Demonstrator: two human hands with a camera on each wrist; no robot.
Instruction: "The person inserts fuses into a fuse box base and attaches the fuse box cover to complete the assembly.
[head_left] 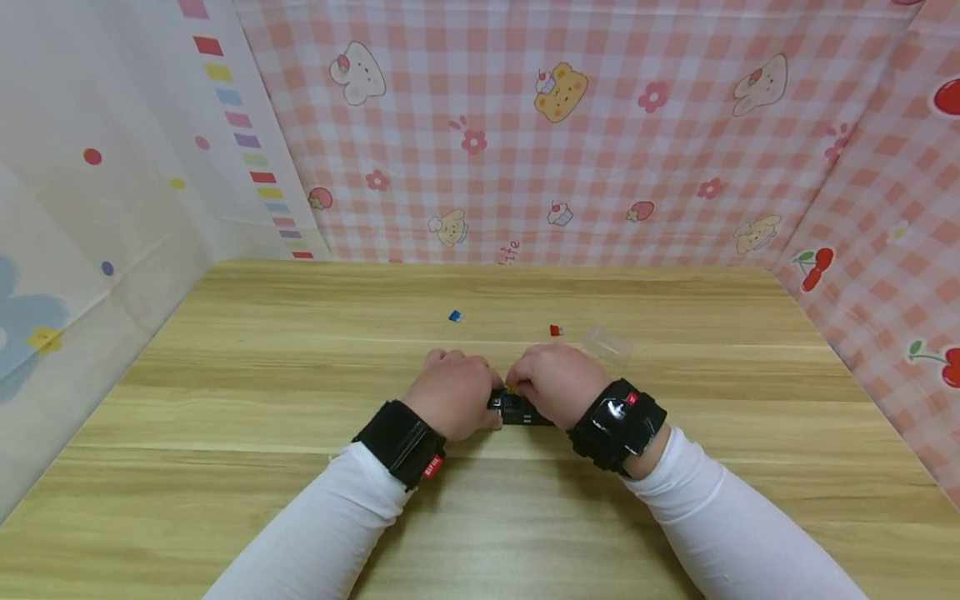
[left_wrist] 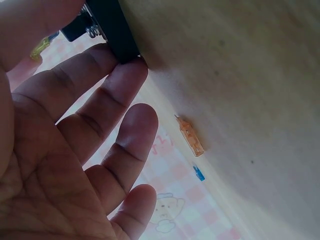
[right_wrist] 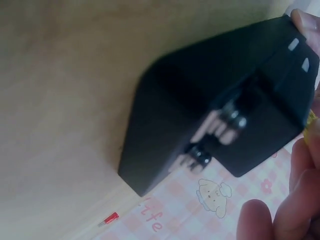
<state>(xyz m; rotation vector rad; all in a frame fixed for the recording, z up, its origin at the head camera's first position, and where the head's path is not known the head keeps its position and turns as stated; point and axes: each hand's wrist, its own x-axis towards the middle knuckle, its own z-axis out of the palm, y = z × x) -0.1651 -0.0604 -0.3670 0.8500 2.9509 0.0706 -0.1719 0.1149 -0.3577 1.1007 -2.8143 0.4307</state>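
Observation:
A black plastic block with metal screw terminals [right_wrist: 170, 95] rests on the table between the hands. My left hand [head_left: 453, 396] grips its left end, thumb on the near side and fingertips on the far side. My right hand [head_left: 561, 385] pinches a small yellow blade fuse [head_left: 511, 389] at the top of the block, its fingers covering most of it. Whether the fuse sits in the block I cannot tell. An orange blade fuse [left_wrist: 190, 137] lies beyond the left hand in the left wrist view.
A blue blade fuse [head_left: 455, 317] and a red one [head_left: 556, 331] lie farther back on the wooden table [head_left: 300, 333]. A clear plastic box [head_left: 609, 346] lies beyond the right hand. Patterned cloth [head_left: 480, 167] hangs behind the table.

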